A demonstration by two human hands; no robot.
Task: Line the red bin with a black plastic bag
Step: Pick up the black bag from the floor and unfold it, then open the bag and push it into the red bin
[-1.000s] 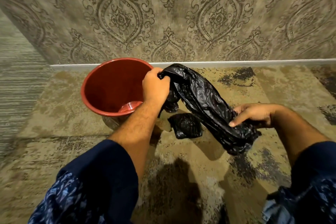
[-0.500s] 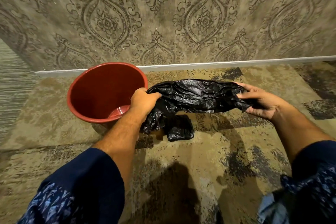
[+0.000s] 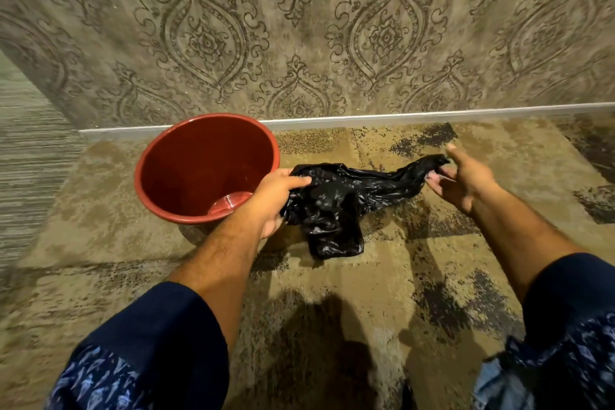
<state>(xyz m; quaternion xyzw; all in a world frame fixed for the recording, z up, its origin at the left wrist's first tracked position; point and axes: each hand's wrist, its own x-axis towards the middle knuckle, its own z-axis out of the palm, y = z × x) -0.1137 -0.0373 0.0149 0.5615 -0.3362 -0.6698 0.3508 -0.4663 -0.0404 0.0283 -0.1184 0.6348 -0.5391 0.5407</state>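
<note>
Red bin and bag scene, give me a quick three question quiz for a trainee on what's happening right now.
1. True or false: the black plastic bag already lines the red bin.
2. Multiple choice: where is the bag relative to the bin? A) inside it B) to its right, outside it C) draped over its rim
3. Short answer: which hand or hands hold the bag?

Key:
1. False; the bin's inside is bare and the bag is still crumpled.
2. B.
3. Both: the left hand has a grip on the end near the bin, and the right hand pinches the far end with its fingertips.
</note>
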